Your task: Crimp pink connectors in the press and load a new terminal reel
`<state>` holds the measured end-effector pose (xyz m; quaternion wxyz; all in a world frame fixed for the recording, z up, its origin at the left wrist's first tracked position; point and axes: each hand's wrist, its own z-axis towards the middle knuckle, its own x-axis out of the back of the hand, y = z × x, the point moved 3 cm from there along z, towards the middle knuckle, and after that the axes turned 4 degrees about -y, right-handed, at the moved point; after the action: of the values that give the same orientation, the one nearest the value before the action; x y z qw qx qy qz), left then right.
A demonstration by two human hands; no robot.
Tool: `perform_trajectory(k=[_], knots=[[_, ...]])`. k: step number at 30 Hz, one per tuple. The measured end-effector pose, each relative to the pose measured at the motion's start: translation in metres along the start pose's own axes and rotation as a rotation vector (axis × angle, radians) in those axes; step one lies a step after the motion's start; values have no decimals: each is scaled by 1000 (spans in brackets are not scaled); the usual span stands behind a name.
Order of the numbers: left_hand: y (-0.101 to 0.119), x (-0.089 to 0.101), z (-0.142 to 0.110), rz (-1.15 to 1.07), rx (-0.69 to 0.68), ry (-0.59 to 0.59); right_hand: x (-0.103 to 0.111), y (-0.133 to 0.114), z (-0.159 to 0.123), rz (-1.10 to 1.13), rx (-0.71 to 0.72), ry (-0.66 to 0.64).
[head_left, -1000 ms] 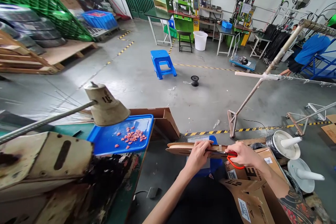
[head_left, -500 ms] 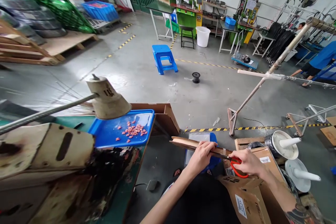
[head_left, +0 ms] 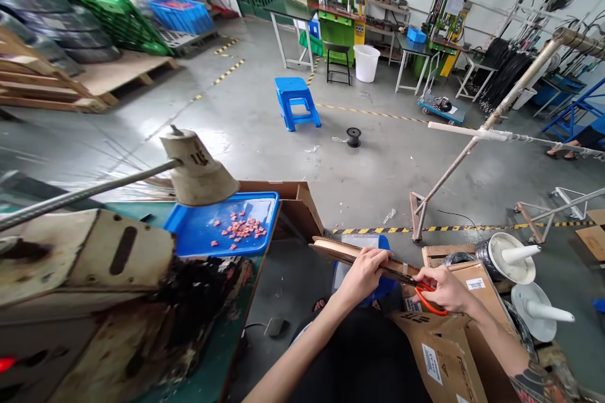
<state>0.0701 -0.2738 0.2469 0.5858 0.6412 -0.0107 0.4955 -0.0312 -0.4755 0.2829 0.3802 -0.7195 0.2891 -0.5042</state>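
My left hand [head_left: 367, 272] is closed over the rim of a flat cardboard reel [head_left: 336, 250], seen nearly edge-on, with pale material wound between its brown sides. My right hand [head_left: 443, 289] grips scissors [head_left: 428, 302] with orange-red handles. Their dark blades lie against the reel's right end, close to a small pale strip; whether the blades are apart I cannot tell. The reel is held over my lap, above a blue stool or bin [head_left: 385, 286] with a clear cover, partly hidden behind it.
On the left bench stand an old machine [head_left: 89, 258], a lamp [head_left: 201, 170] and a blue tray [head_left: 222, 245] of small pink pieces. Open cardboard boxes [head_left: 439, 352] and white-cored spools [head_left: 513, 258] stand to the right. Ahead are a metal stand [head_left: 472, 145] and a blue stool [head_left: 297, 104].
The reel has tipped slightly, showing more of its near side. Both hands keep their holds on reel and scissors. The person in blue at far right has moved mostly out of view.
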Motion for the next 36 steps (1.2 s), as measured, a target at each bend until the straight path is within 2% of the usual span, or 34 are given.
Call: perform_trajectory(k=[4,6,9,11,15,18,24,30,36], knots=[[-5,2,3,-4,15,8,15,1,-22,107,-1,51],[-10,6,5,-5,28,27,31,0,-35,126,9,142],[-17,12,7,-14,34,50,46,-5,-37,-5,109,341],[-19,14,7,-20,27,58,43,-9,-22,-162,212,421],[-17,10,6,-21,2,52,21,-12,26,-283,334,362],[-14,5,5,-22,-18,36,8,-12,46,-356,408,295],[-12,2,0,-43,-37,24,4,-10,40,-442,495,268],[-8,6,-7,-40,-19,30,3,-15,33,-470,492,301],[-4,5,-7,-11,11,18,-4,-20,35,-475,508,275]])
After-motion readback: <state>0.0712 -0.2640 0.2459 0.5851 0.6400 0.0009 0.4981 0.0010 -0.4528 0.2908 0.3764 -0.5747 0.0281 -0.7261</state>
